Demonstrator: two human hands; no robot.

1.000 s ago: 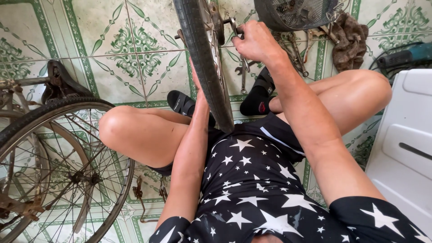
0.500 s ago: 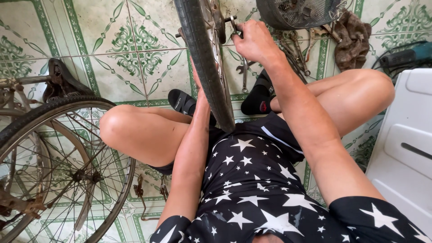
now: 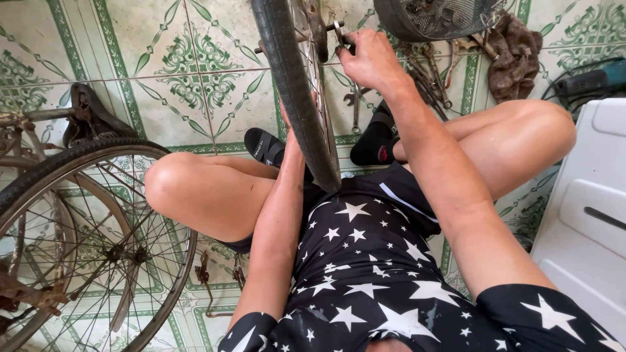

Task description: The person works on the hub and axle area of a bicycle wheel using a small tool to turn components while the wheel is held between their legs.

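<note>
Nearest the camera, at the bottom of the frame, the person sits on the tiled floor (image 3: 195,78) in a black star-printed shirt (image 3: 365,274), knees spread to either side.

The left forearm runs up the centre of the frame. The left hand (image 3: 287,127) passes behind the tyre (image 3: 297,98); only a sliver of it shows beside the rubber, so whether its fingers are apart or clamped cannot be told.

The bicycle wheel (image 3: 306,72) stands upright between the knees, its tyre running from the top centre of the frame down to the lap.

The right hand (image 3: 372,62), upper centre, is closed on a small metal tool (image 3: 339,32) held against the wheel's hub area (image 3: 319,29). Compared with one second ago, this hand holds the same position at the hub and the wheel has not shifted; only the camera has drifted slightly. Judgement: the work at the hub is ongoing, at a slow fastening or loosening stage, with no visible progress across this interval.

At left, a second spoked wheel (image 3: 85,248) lies beside a black saddle (image 3: 91,117).

Farthest, along the top of the frame: a wire basket (image 3: 437,19), loose wrenches (image 3: 424,75), a brown rag (image 3: 515,55) and a power tool (image 3: 587,81). A white plastic container (image 3: 587,215) occupies the right edge.
</note>
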